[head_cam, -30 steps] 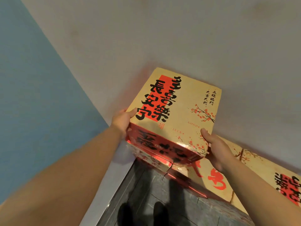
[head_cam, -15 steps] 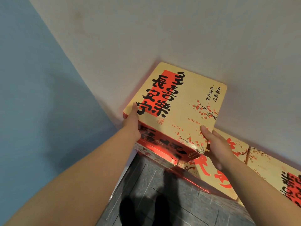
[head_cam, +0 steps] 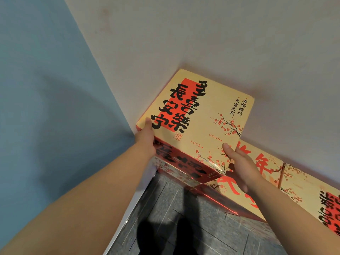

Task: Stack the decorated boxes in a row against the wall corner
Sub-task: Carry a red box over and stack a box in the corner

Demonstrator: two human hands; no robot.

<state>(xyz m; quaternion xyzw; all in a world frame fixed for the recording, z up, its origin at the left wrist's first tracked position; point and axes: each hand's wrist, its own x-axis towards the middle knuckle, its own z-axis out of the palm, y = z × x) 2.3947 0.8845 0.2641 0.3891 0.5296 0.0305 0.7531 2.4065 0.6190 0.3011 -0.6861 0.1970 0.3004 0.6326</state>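
Nearest, stood on dark grey floor tiles (head_cam: pixel 165 208), feet in shadow. Reached forward with two bare forearms. Left hand (head_cam: pixel 146 139) pressed flat against the left side of the top box (head_cam: pixel 198 115), thumb hooked over its upper edge. Right hand (head_cam: pixel 239 165) cupped open against the box's near right corner, fingers hidden behind it, so grip not fully readable. Counted three decorated boxes in plain sight: the held one, perched in the corner on a lower box (head_cam: pixel 176 172) barely showing beneath, plus a neighbouring low box (head_cam: pixel 298 183) running right along the wall. Beyond, met blue wall (head_cam: pixel 46 89) and white wall (head_cam: pixel 220 34) at the corner, hard against the top box.
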